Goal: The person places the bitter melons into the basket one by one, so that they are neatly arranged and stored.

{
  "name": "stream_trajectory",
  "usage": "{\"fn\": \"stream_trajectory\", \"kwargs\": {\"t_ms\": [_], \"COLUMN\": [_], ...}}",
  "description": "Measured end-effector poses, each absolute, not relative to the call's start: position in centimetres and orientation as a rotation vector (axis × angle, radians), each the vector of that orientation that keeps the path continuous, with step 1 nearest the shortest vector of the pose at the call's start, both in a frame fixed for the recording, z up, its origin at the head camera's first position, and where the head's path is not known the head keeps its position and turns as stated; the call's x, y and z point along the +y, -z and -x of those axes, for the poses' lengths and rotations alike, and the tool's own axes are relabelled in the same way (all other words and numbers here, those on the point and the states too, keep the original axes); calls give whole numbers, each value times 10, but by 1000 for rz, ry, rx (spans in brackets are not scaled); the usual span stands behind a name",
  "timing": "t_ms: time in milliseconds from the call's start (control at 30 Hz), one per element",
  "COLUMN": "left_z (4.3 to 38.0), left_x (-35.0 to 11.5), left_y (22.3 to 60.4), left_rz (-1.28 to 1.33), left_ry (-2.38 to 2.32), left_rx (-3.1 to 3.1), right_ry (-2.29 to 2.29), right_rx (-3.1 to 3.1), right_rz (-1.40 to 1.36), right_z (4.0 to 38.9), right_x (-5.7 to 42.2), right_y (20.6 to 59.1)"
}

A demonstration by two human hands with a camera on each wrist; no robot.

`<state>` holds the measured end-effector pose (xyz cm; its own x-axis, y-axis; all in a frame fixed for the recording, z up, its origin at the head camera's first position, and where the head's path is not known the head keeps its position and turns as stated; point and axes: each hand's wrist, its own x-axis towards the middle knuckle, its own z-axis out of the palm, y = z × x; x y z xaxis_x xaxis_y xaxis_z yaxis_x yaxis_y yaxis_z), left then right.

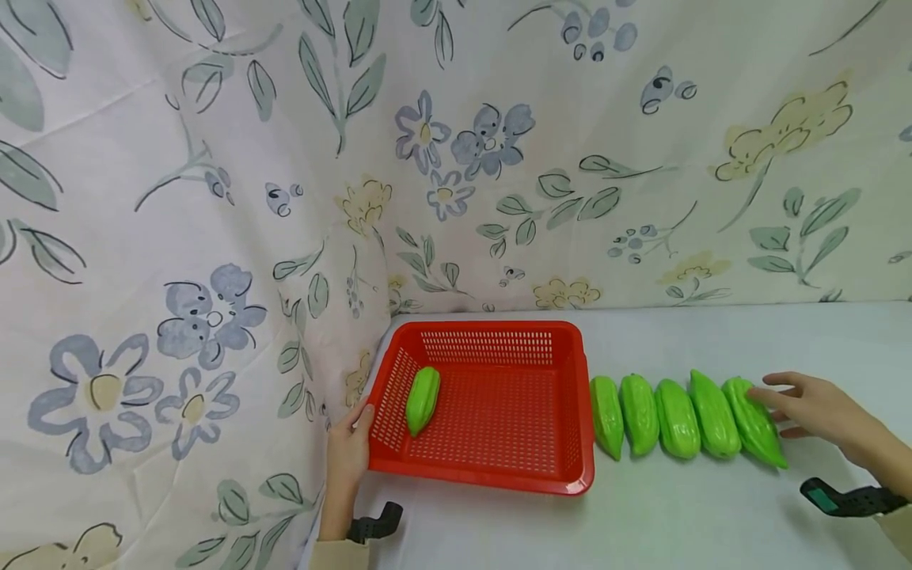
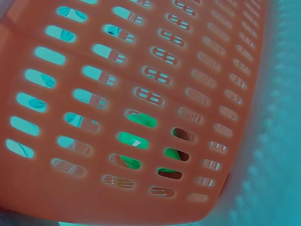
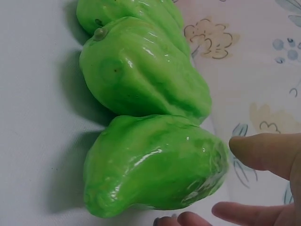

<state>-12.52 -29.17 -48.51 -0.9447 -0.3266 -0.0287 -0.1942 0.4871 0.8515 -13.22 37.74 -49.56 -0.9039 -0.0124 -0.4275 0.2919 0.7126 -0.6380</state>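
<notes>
My left hand (image 1: 349, 451) holds the left rim of a red plastic basket (image 1: 492, 412), thumb over the edge. One green papaya (image 1: 423, 400) lies inside, towards the basket's left wall. In the left wrist view the slotted basket wall (image 2: 136, 75) fills most of the frame, and green shows through some slots. At the right end of a row of papayas on the table, my right hand (image 1: 819, 408) is beside the last papaya (image 1: 755, 423). Its thumb (image 3: 263, 150) and fingers are spread around that papaya's end. Whether they touch it, I cannot tell.
Several other green papayas (image 1: 678, 419) lie side by side between the basket and the right hand. A white cloth covers the table (image 1: 663, 514). Floral curtains (image 1: 541, 158) hang behind it and along the left side.
</notes>
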Motion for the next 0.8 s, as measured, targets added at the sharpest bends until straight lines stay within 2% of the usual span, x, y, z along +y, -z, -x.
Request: {"fn": "stream_trajectory", "kwargs": {"t_ms": [800], "left_z": [127], "left_x": [-292], "left_y": [490], "left_rz": [-462], "left_ry": [1447], "left_rx": [-2557], "right_ry": [1054], "right_rx": [2499], "right_rz": [-206], "right_z": [130], "right_x": [368], "right_y": [500]}}
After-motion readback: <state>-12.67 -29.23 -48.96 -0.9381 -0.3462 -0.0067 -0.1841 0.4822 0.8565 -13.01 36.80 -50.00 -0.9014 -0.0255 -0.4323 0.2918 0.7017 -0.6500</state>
